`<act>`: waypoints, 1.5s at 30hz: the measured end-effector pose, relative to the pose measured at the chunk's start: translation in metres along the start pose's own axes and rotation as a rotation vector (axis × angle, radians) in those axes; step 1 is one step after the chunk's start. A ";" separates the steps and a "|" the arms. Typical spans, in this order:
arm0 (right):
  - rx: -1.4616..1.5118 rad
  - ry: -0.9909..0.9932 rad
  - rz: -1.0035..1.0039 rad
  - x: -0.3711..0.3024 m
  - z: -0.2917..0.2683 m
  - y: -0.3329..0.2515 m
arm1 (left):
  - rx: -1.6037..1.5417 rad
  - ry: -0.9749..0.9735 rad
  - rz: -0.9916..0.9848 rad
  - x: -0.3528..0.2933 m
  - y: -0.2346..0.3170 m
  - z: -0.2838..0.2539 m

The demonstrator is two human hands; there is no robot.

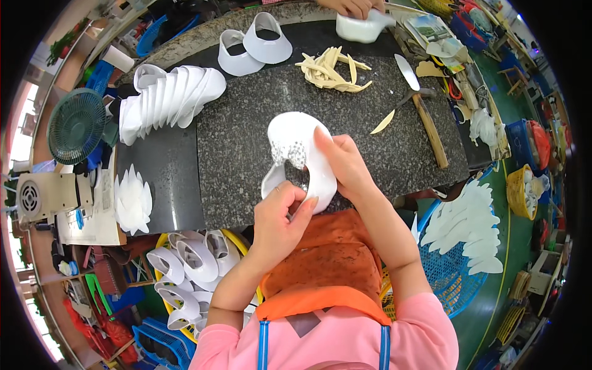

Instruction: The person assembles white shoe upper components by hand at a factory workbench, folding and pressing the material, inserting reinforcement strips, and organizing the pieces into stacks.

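Between my two hands is a glossy white shoe upper [322, 169], held over the near edge of the stone worktop. Its toe part carries a patch of small dark perforations, and its opening faces up. My left hand [280, 213] pinches the lower rim with thumb and fingers. Along the right side, my right hand [346, 165] grips it, thumb on the outer face and fingers partly hidden behind. Beyond it on the stone lies a pile of curved cream strips [330, 71]. One loose cream strip [383, 122] lies near a wooden-handled hammer [431, 129] and a white pointed blade-shaped piece [407, 71].
Nested white uppers [172, 98] stand at the left, two more [267, 43] at the back. White cut pieces [133, 200] lie left; others [465, 225] overhang a blue basket [456, 277]. A yellow basket [161, 240] holds uppers. Across the table, another person's hand [354, 7] touches a white piece.
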State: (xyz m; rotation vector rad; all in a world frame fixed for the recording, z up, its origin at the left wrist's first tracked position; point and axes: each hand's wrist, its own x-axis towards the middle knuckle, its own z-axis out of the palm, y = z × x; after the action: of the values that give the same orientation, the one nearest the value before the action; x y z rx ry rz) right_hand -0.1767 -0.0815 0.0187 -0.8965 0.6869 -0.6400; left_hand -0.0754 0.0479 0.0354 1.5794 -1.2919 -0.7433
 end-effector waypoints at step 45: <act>-0.264 -0.106 -0.202 -0.021 0.001 -0.033 | -1.418 -0.303 -0.044 0.006 -0.043 -0.051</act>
State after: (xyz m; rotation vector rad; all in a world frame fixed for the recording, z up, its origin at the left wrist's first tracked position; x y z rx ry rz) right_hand -0.1959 -0.0809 0.0523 -1.2474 0.5984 -0.6853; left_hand -0.0117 0.0569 0.0164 0.3312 -0.5575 -1.4919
